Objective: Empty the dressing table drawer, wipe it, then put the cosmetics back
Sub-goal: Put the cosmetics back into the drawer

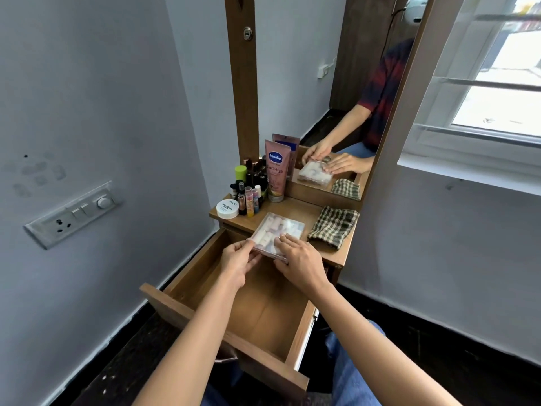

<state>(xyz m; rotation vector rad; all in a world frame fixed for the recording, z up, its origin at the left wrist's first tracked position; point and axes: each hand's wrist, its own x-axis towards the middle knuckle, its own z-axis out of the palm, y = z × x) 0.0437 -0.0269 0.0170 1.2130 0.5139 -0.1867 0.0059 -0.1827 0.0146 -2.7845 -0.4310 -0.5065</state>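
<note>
The drawer (272, 315) of the dressing table stands wide open below the tabletop (295, 206), its bare wooden floor and walls showing with nothing lying in the part that can be seen. Above its back end, both hands hold a clear plastic box (278, 231) filled with pale pink and white rolled pieces. The left hand (238, 259) pinches the near left corner between thumb and fingers, while the right hand (301, 263) grips the near right edge, fingers curled over the lid. The far part of the box lies over the tabletop's front edge and the near part juts out above the drawer; whether it rests on the wood or is lifted off it cannot be told. Just right of the box a checked cloth (333, 227) lies crumpled on the tabletop. At the back left stand a pink Vaseline tube (275, 171), a cluster of small bottles and lip balms (248, 194) and a flat white jar (227, 208). The mirror (336, 112) behind reflects the hands and box.
</note>
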